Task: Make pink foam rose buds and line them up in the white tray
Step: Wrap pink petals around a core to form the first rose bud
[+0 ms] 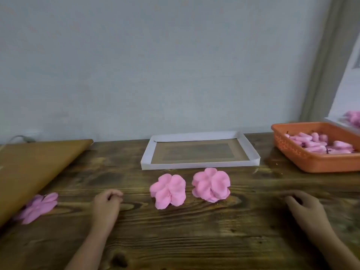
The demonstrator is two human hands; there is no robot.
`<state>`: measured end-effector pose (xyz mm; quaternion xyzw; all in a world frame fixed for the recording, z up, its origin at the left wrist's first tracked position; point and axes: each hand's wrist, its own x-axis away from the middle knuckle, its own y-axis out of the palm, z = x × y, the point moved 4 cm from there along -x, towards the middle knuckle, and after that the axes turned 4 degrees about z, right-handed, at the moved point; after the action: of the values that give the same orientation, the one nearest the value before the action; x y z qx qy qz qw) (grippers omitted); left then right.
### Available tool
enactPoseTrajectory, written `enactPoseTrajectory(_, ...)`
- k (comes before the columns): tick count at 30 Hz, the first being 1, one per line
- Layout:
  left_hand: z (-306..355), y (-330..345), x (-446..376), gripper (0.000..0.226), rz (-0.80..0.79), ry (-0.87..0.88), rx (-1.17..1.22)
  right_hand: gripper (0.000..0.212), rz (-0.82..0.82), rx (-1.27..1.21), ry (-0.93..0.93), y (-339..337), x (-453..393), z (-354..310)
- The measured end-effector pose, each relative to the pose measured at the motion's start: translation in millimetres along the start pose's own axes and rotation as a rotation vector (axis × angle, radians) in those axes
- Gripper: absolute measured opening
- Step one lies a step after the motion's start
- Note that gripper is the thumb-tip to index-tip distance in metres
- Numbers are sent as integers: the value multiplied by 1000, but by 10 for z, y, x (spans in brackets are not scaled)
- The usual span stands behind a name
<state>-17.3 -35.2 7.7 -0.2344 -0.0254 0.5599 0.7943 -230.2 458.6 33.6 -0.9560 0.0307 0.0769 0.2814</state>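
Observation:
Two stacks of pink foam petals lie on the wooden table, one left of centre (168, 190) and one just right of it (211, 184). A third stack of petals (40, 206) lies at the far left, partly under a brown sheet. Behind the stacks sits the white tray (198, 164) with nothing in it. My left hand (106, 205) rests on the table left of the stacks, its fingers loosely curled and holding nothing. My right hand (303, 209) rests on the table to the right, fingers relaxed and holding nothing.
An orange plastic basket (303, 158) at the back right holds several pink foam pieces (319, 143). A brown paper sheet (29, 172) covers the table's left side. A grey wall stands right behind the table. More pink pieces (353, 117) show at the far right edge.

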Motion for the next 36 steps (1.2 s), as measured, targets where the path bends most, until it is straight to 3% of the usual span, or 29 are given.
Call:
enactPoseTrajectory(5, 125, 60, 47, 35, -15, 53, -29, 18, 22, 113, -56, 83, -41, -17)
enactPoseTrajectory(8, 244, 224, 19, 24, -52, 125, -98, 33, 55, 152, -44, 127, -151, -62)
enactPoseTrajectory(10, 356, 385, -2, 31, -95, 141, -138, 45, 52, 137, -66, 177, -264, -109)
enactPoseTrajectory(15, 646, 807, -1, 50, -164, 23, 100, 68, -92, -63, -19, 445, -578, -301)
enactPoseTrajectory(18, 669, 974, -51, 45, -230, 50, 86, 66, -75, -161, -46, 643, -686, -400)
enactPoseTrajectory(23, 561, 1056, -153, 40, -218, 27, 77, 58, -111, -67, -109, 842, -795, -361)
enactPoseTrajectory(27, 625, 1058, -205, 44, -169, 44, 45, 45, 49, -130, -189, 798, -888, -386)
enactPoseTrajectory(32, 686, 1062, -248, 45, -122, 21, -113, 55, -99, 173, -44, 956, -1043, -375)
enactPoseTrajectory(36, 649, 1096, -270, 45, -169, 9, -225, 55, -127, 229, -57, 977, -1039, -382)
